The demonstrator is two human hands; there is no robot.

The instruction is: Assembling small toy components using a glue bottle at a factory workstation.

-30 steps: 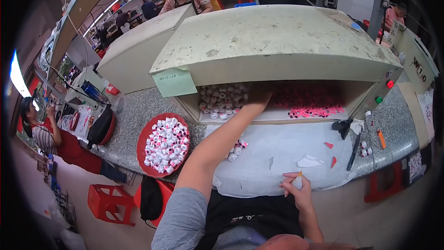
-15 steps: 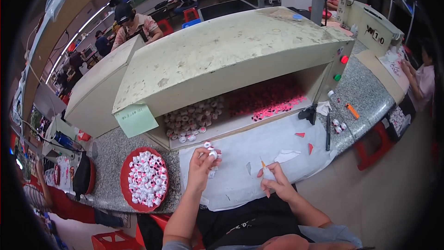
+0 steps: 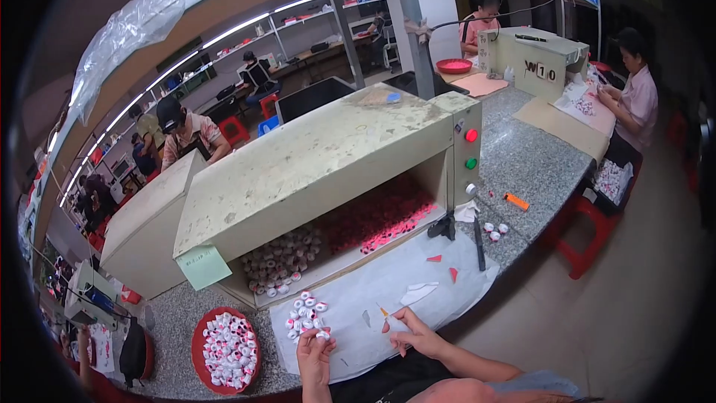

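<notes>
"Pinching a small, rounded white-and-pink piece (image 3: 323,335), left hand (image 3: 314,354), near left above white sheeting (image 3: 395,272)! And right?"

"Right hand (image 3: 419,337) grasps a whitish, orange-tipped bottle (image 3: 397,324), tip pointing away, presumably keeping it clear."

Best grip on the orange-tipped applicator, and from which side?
Probably by the pale body of the orange-tipped applicator, coming from the near right side, as the right hand holds it. Its slim tip points left and away from that hand; the body behind is wider and offers more to hold.
</notes>
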